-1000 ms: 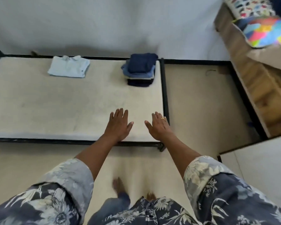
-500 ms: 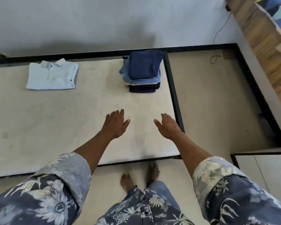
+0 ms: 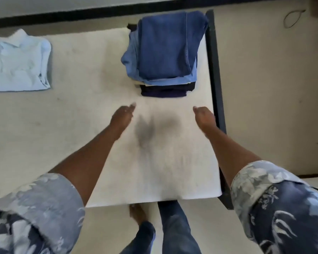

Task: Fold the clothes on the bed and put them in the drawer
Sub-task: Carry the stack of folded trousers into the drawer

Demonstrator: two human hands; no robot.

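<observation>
**Both hands empty, reaching toward folded stack on bed**

Bottom of frame: two floral-print sleeves are filling the corners, left sleeve (image 3: 35, 208) at lower left, right sleeve (image 3: 273, 198) at lower right, both rolled above the forearm. Between them, at bottom centre, a bare foot (image 3: 137, 213) and a jeans leg (image 3: 174, 222) are standing on the pale floor just short of the bed edge.

Mid frame: both forearms are stretching forward over the bed (image 3: 72, 125), a pale bare mattress in a black frame (image 3: 214, 70). The left hand (image 3: 122, 116) is sitting just left of centre, fingers straight and pointing up-frame, grasping nothing. The right hand (image 3: 204, 117) is sitting right of centre, close to the frame rail, fingers likewise extended and released, nothing in it. Both are motion-blurred, so contact with the mattress is unclear. A dark smudge (image 3: 147, 129), shadow or stain, is lying on the mattress between the hands.

Upper centre: the stack of folded clothes (image 3: 165, 46) is sitting on the mattress against the right rail, just beyond the fingertips and apart from them; dark blue denim on top, lighter blue under it, dark pieces at the base.

Upper left: a folded light blue shirt (image 3: 17, 61) is lying flat on the mattress, well apart from the stack, partly cut by the frame edge.

Upper right: a thin cable loop (image 3: 293, 18) is lying on the floor.
</observation>
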